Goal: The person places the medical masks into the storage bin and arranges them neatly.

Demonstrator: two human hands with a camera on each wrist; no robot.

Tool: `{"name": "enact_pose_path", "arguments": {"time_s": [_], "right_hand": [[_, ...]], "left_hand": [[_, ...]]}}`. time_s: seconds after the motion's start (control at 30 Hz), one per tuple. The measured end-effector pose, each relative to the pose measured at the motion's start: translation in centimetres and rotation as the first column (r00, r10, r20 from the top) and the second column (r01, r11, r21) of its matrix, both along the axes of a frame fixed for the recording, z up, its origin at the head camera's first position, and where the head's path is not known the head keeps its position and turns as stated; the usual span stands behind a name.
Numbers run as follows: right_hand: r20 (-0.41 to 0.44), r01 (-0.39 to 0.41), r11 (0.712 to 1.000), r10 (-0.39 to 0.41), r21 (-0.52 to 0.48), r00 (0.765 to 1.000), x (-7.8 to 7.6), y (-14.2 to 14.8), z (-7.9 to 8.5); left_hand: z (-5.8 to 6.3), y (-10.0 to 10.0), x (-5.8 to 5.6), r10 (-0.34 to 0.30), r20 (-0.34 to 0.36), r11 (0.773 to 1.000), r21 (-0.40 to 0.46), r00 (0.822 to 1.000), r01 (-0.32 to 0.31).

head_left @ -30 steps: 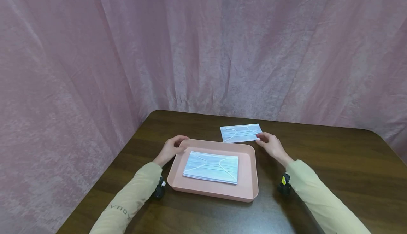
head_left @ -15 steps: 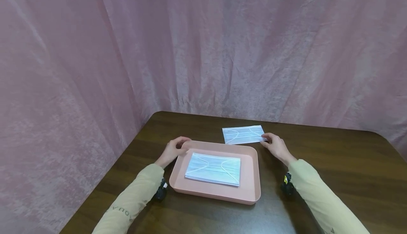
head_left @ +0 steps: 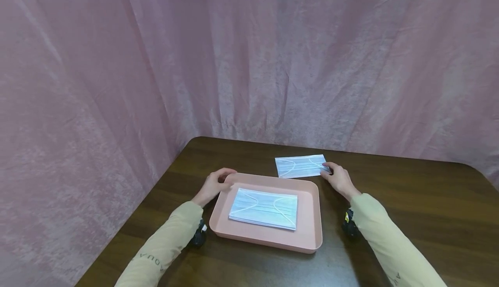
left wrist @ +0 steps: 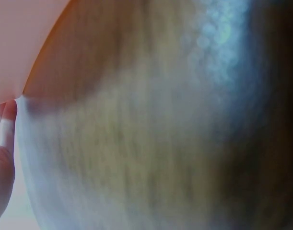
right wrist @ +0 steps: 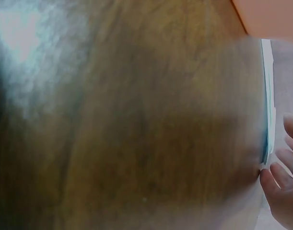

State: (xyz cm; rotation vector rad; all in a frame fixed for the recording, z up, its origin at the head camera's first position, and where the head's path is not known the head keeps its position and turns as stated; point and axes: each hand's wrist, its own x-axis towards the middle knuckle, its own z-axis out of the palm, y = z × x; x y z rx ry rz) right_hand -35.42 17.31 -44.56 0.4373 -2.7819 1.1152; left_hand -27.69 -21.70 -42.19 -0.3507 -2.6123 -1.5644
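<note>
In the head view a pink tray (head_left: 269, 241) stands on the table with a small stack of pale blue face masks (head_left: 263, 209) inside it. My left hand (head_left: 212, 186) holds the tray's far left corner, thumb and fingers around the rim. The left wrist view shows fingers (left wrist: 8, 122) right at the tray corner. Behind the tray lies another face mask (head_left: 301, 167), flat, with its white ear loops on top. My right hand (head_left: 338, 181) is at that mask's right end; in the right wrist view its loosely bent fingers (right wrist: 291, 127) stand apart above the mask's edge.
The dark brown wooden table (head_left: 409, 204) has rounded far corners. A pink velvet curtain (head_left: 249, 61) hangs right behind its far edge. A small black device sits on each wrist, below the pale yellow sleeves.
The whole head view has shifted slightly. My right hand's fingertips have slid a little toward the loose mask's right edge. My left hand stays at the tray corner.
</note>
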Motion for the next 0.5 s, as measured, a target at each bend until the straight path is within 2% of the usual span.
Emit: {"name": "enact_pose_path", "arguments": {"time_s": [0.2,0.3,0.43,0.5], "right_hand": [[0.007,-0.023,0.998,0.022,0.052,1.000,0.3,0.1,0.3],[-0.046,-0.012,0.998,0.015,0.059,0.999,0.5,0.1,0.5],[-0.103,0.044,0.998,-0.040,0.035,0.994,0.6,0.1,0.5],[-0.109,0.072,0.997,-0.069,0.022,0.992,0.6,0.1,0.4]], "left_hand": [[0.0,-0.1,-0.2,-0.012,0.000,1.000,0.005,1.000,0.012],[-1.0,-0.6,-1.0,-0.007,-0.006,1.000,0.019,1.000,0.008],[-2.6,-1.4,-2.2,0.029,-0.012,1.000,0.009,0.999,-0.029],[-2.8,-1.5,-2.3,0.048,-0.010,0.999,-0.008,0.999,-0.048]]}}
